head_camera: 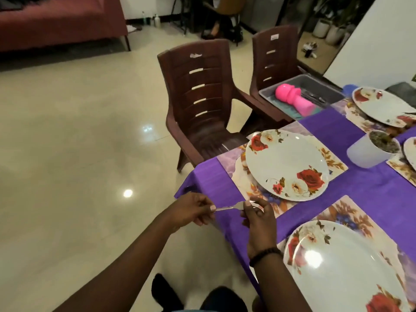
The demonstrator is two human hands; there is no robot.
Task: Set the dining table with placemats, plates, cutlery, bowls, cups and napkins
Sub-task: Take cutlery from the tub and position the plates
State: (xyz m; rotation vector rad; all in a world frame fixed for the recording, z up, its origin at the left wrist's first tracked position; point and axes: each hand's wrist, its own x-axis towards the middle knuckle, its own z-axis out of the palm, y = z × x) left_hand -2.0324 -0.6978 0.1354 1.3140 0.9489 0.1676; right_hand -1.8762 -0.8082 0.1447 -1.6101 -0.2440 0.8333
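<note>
both hands on one fork, lower middle | left hand fingers pinch handle | right hand fingers pinch tines | plate just above

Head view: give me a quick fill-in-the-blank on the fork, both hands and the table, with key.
1. The left hand and right hand together hold a metal ____.
2. The cloth covering the dining table is ____.
3. The floral white plate rests on a floral ____.
4. The grey plastic tray holds a bright ____ plastic object.

Missing words: fork; purple; placemat; pink
</note>
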